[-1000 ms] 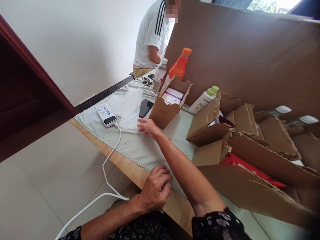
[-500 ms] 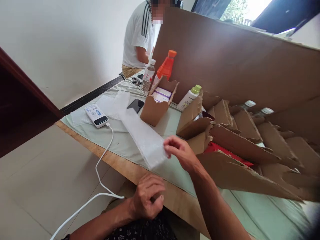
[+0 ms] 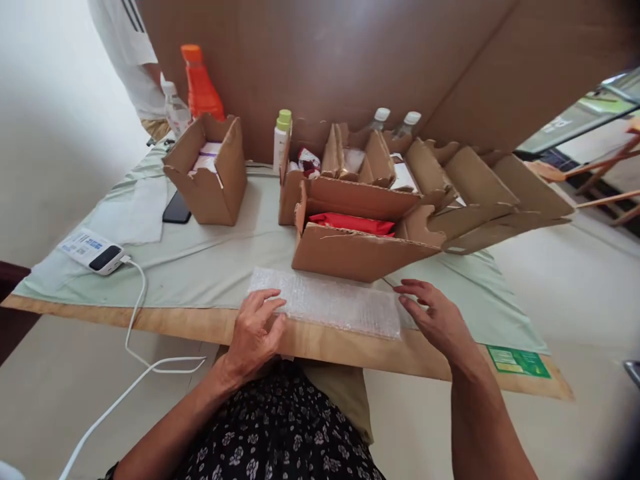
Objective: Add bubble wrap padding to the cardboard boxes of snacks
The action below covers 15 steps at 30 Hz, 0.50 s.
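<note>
A tall cardboard panel stands along the back of the tabletop, whose wooden front edge shows below a pale green cloth. Behind the left end of the panel, part of another person in a white top can be seen.

In front of the panel, a row of open cardboard boxes runs to the right. A long box sits before the row, with a red packet inside; a separate box to the left holds purple-and-white packs.

The strip of bubble wrap lies flat at the front of the tabletop, just before the long box and partly over the wooden edge. The left hand rests at its left end, fingers loosely spread. The right hand is at its right end, thumb and fingers apart; whether the fingertips touch the wrap, I cannot tell.

An orange bottle and a clear bottle stand behind the separate box, and a white bottle with a green cap stands near the panel. At the left, a power bank has a white cable plugged in. A dark phone lies beside the separate box.
</note>
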Each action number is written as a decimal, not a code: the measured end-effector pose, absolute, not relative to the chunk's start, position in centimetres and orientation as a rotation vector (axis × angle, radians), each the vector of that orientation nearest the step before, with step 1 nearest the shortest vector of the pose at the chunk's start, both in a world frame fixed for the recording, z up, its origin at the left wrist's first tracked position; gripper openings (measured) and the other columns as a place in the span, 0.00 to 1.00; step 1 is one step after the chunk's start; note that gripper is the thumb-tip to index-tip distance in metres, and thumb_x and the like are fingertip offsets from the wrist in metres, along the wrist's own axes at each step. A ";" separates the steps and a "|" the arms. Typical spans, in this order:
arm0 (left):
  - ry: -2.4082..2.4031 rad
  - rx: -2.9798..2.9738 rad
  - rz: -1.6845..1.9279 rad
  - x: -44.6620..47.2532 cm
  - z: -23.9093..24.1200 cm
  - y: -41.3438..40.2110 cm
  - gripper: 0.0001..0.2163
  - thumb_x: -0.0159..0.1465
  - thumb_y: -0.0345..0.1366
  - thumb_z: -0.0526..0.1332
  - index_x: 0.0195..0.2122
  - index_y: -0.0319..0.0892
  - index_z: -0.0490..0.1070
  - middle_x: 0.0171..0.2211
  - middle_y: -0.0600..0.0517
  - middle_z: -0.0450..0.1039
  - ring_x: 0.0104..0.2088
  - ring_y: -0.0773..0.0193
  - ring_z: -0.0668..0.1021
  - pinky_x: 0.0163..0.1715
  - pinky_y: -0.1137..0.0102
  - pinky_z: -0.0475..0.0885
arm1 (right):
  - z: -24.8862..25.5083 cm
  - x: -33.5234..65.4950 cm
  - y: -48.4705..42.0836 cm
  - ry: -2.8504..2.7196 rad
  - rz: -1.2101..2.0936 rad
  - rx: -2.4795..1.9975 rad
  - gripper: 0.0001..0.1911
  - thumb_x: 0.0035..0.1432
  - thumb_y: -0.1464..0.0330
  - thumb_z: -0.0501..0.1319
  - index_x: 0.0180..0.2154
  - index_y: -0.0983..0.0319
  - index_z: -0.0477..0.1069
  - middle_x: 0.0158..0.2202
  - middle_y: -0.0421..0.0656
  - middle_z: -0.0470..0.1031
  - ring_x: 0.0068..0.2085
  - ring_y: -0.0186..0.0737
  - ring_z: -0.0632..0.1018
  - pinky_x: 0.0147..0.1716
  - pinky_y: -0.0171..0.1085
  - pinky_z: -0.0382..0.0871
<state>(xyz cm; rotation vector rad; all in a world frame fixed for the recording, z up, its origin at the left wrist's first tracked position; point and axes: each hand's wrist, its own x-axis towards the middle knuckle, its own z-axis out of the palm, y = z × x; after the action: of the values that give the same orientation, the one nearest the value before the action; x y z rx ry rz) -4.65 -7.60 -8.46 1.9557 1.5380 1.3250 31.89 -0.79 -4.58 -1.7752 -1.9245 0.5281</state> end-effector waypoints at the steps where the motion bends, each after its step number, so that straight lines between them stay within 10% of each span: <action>1: 1.553 1.926 1.335 -4.3 -8.2 -7.0 0.12 0.66 0.31 0.61 0.50 0.45 0.76 0.51 0.44 0.78 0.53 0.51 0.79 0.55 0.52 0.76 | -4.9 32.2 -0.8 -1.851 0.481 -1.768 0.20 0.61 0.53 0.58 0.44 0.57 0.81 0.53 0.52 0.79 0.50 0.54 0.81 0.40 0.48 0.78; 6: 1.573 1.643 1.281 -2.0 -7.4 -2.3 0.32 0.64 0.35 0.62 0.70 0.46 0.59 0.68 0.40 0.64 0.66 0.45 0.71 0.59 0.49 0.73 | -6.1 31.0 0.6 -1.670 0.643 -1.678 0.32 0.57 0.52 0.64 0.58 0.61 0.70 0.55 0.55 0.78 0.48 0.52 0.82 0.41 0.47 0.78; 15: 1.513 1.444 1.328 1.5 -9.4 1.1 0.39 0.61 0.35 0.63 0.73 0.47 0.52 0.69 0.40 0.63 0.65 0.45 0.71 0.61 0.49 0.71 | -7.6 28.2 4.4 -1.612 0.710 -1.599 0.19 0.60 0.58 0.58 0.48 0.60 0.73 0.42 0.48 0.83 0.38 0.45 0.81 0.39 0.44 0.76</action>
<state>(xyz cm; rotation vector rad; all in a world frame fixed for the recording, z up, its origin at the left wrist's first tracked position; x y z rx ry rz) 1.53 1.14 -9.36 1.4439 1.5127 1.3283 28.17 4.36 -7.64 -1.5987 -1.6116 0.7103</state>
